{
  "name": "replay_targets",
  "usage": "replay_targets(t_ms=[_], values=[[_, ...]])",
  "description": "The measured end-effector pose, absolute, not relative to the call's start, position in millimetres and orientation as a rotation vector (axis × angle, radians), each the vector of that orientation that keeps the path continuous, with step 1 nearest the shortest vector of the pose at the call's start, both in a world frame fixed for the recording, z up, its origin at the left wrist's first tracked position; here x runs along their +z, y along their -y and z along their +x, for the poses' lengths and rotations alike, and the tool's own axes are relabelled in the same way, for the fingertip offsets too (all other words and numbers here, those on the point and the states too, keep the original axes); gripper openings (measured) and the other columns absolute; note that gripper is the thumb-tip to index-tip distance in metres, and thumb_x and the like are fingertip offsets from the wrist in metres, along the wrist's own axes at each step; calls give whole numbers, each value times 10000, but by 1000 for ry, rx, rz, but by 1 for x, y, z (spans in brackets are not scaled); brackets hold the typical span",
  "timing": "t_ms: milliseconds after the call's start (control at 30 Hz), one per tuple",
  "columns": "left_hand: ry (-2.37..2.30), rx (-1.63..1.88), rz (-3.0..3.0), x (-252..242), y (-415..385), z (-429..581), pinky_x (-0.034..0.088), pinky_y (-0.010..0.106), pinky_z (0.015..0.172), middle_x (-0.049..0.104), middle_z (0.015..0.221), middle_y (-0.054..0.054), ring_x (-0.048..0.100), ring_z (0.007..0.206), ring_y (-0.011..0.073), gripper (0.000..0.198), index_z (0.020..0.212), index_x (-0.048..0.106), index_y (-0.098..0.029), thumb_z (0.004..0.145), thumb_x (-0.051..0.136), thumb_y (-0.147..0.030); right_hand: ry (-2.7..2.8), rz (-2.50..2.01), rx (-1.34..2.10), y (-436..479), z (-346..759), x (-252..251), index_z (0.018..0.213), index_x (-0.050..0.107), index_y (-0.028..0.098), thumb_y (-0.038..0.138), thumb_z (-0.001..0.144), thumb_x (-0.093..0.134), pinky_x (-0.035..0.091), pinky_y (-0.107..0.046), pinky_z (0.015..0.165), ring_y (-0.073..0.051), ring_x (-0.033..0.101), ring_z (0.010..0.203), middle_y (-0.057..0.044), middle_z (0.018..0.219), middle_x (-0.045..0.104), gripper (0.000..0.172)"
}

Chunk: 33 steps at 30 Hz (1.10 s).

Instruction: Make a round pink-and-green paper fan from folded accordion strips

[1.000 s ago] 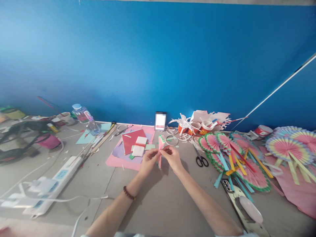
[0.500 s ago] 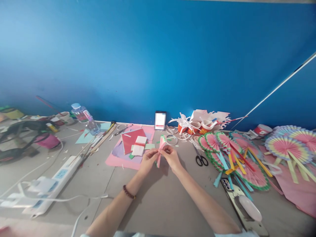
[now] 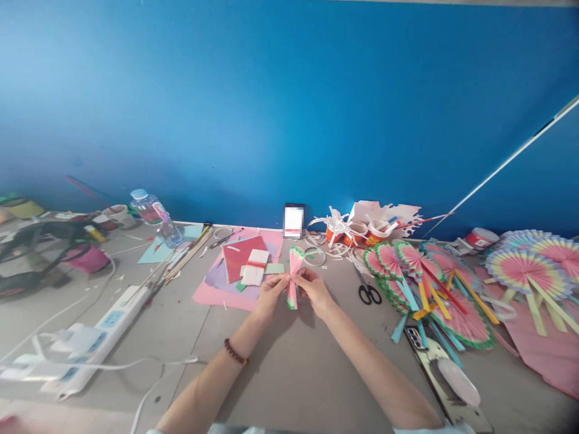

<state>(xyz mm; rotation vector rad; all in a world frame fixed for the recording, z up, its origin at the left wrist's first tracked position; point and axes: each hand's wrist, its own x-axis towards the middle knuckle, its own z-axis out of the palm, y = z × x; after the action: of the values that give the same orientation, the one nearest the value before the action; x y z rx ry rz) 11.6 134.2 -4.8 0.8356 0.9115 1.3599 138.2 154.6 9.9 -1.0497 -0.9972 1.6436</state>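
Observation:
Between my hands, over the grey table [image 3: 280,374], is a pleated paper fan [image 3: 292,298], pink with green edges at both ends. It stands roughly lengthwise and is pinched at its middle, its folds flaring slightly above and below. My left hand [image 3: 272,294] grips the middle from the left, a beaded bracelet on that wrist. From the right, my right hand [image 3: 313,290] pinches the same spot with thumb and fingers. Just behind the hands lie pink and purple paper sheets [image 3: 212,295], a red sheet [image 3: 233,265] and a white packet with a red band [image 3: 254,268].
Black-handled scissors [image 3: 370,293] and finished pleated fans [image 3: 465,319] lie to the right, with a phone [image 3: 427,355] in front. Paper cups [image 3: 357,232] hold white strips by the blue wall. On the left are a power strip [image 3: 104,337], a bottle [image 3: 156,217] and thin sticks [image 3: 187,256].
The pleated fan's ends have spread wider, showing more pink and green at top and bottom. Both hands have barely moved and keep their pinch at its middle.

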Motion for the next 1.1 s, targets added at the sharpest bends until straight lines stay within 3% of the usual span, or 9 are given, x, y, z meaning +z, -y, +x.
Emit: replay_targets(t_ms=[167,400,700,1100], values=[[-993,1393,789,-6,-134,10,455,269,704,696,759,49,602,709,158,258,731,730,-163,617,758,-392,1011,-959,1742,-157,140,7,618,489,188,447,536,798,130,-204,403,-34,217,390,96,480,410,412],[-1074,1420,836,-4,-137,8,449,260,653,674,689,30,582,650,151,267,664,712,-173,602,747,-431,1080,-1036,1666,-161,144,4,720,581,176,406,582,776,153,-200,407,-38,311,410,45,598,587,332],[-1015,1352,856,2,-134,9,474,295,779,717,860,83,638,818,204,309,826,739,-155,622,746,-387,1082,-1157,1502,-160,142,3,692,599,162,385,596,737,269,-203,430,-83,457,485,21,595,595,279],[-1119,1375,856,0,-135,10,471,282,719,705,744,69,623,717,173,256,732,726,-141,637,743,-378,1026,-1153,1560,-158,139,5,697,583,169,421,557,737,294,-206,442,-110,502,533,17,593,598,326]])
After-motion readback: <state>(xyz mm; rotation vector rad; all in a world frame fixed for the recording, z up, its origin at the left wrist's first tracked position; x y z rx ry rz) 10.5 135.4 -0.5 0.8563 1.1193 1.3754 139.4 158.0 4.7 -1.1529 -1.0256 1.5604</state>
